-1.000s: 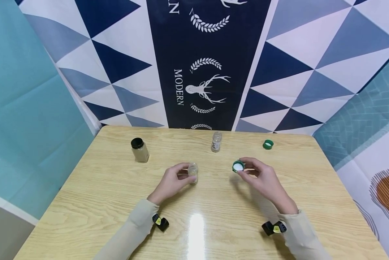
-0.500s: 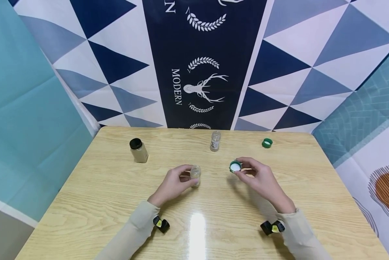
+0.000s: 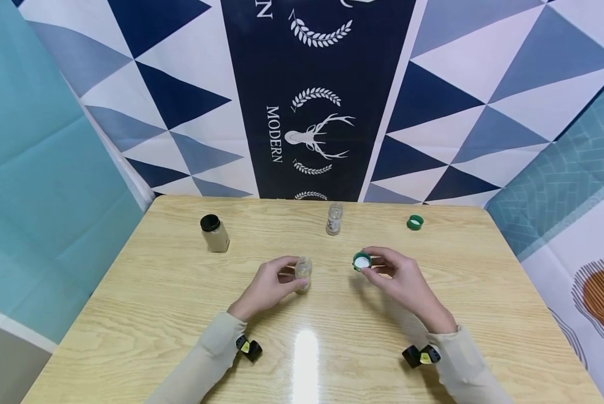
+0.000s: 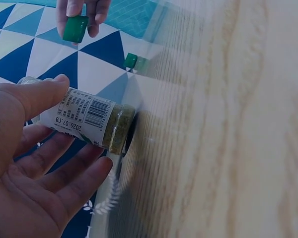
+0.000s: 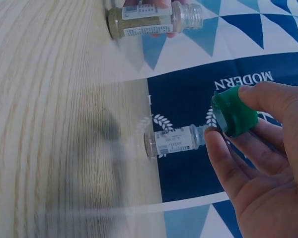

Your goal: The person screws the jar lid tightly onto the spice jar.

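Note:
My left hand [image 3: 267, 285] grips a small clear glass spice jar [image 4: 84, 116] between thumb and fingers. The jar has a white barcode label, greenish-brown contents at its bottom and an uncapped neck. It stands upright on or just at the tabletop. To the right, my right hand [image 3: 402, 280] pinches a green cap [image 5: 234, 111] by its rim above the table. The cap's white inner side faces left toward the jar in the head view. Hand and jar are apart from the cap by a short gap.
A second clear labelled jar [image 3: 334, 219] stands uncapped near the table's back edge. Another green cap [image 3: 415, 222] lies at the back right. At the back left is a black-lidded jar [image 3: 215, 233] with beige contents. A patterned cloth [image 3: 190, 106] hangs behind the wooden table [image 3: 145, 314].
The right hand has moved slightly left with the green cap, closer to the held jar. The left hand has shifted a little right with the jar, then stayed nearly still.

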Available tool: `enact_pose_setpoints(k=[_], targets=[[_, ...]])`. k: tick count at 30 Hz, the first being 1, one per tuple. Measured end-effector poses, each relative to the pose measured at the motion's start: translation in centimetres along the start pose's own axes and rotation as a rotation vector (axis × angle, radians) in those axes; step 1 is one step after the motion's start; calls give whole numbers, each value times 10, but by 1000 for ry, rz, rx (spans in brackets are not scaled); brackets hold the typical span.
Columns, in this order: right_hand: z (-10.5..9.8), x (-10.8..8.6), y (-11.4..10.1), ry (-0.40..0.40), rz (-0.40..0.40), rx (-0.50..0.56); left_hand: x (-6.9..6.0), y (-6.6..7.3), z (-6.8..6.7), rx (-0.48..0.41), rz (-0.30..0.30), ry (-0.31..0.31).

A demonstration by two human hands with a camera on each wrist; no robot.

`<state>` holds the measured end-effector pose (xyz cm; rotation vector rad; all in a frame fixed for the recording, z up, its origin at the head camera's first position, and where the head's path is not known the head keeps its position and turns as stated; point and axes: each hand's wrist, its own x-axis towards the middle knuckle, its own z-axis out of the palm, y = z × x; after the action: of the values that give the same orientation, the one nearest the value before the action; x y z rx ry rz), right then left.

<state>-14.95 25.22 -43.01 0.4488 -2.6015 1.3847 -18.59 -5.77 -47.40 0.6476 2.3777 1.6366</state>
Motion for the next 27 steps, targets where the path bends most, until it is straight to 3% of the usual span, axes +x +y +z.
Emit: enact_pose_setpoints(k=[12, 27], targets=[[6, 0, -4, -27, -3, 60, -1, 0, -1, 34, 11, -14], [16, -3, -9, -30, -63, 65, -4, 9, 1, 83, 90, -53]])
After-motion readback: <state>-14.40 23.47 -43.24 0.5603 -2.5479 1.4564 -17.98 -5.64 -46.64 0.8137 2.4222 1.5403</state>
